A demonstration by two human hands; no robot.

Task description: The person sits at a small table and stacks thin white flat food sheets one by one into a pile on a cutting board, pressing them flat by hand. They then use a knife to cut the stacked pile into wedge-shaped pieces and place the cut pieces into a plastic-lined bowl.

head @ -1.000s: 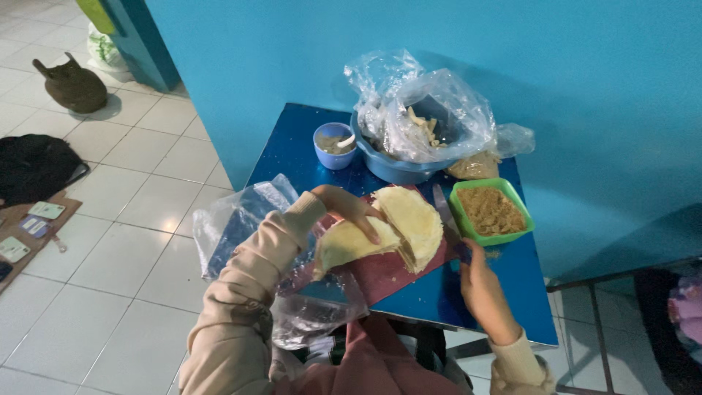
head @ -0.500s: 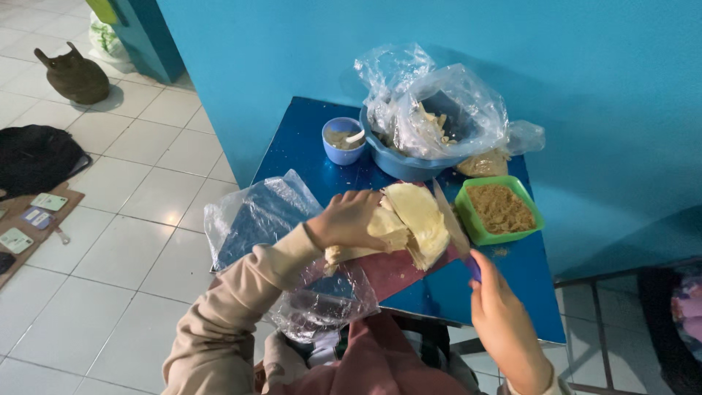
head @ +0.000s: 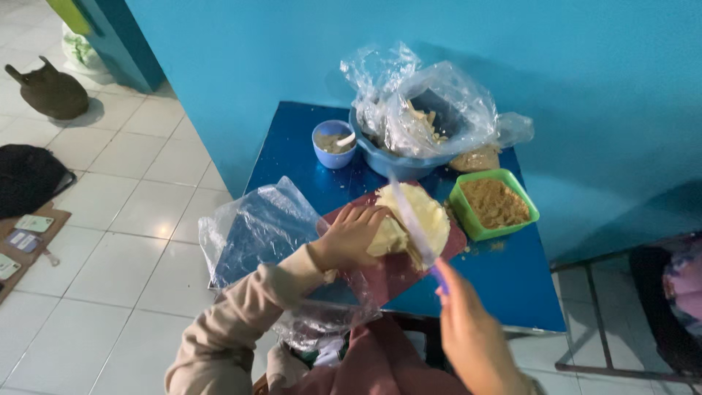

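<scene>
Dough, a pale yellow flat round (head: 420, 216) partly folded over, lies on a dark red cutting board (head: 398, 267) near the front of a small blue table (head: 292, 146). The left hand (head: 351, 235) presses down on the round's near left edge, fingers curled over it. The right hand (head: 472, 336) is closed around the blue handle of a knife (head: 411, 223), whose blurred blade slants across the top of the dough.

Just right of the board stands a square green tub (head: 468, 212) filled with brown crumbly filling (head: 496, 202). Behind the board, a blue basin (head: 387, 164) holds pale pieces under a crumpled clear plastic bag (head: 424, 102); a small bag of the same brown crumbs (head: 475, 159) rests between basin and tub. Left of the basin, a small blue cup (head: 334, 144) contains a pale paste with a spoon in it.

Another clear plastic bag (head: 252, 234) hangs over the table's front left corner, beyond the edge. The back of the table meets the blue wall (head: 585, 88). Bare tabletop shows at the back left and at the front right, below the tub. White floor tiles (head: 139, 219) lie open to the left.
</scene>
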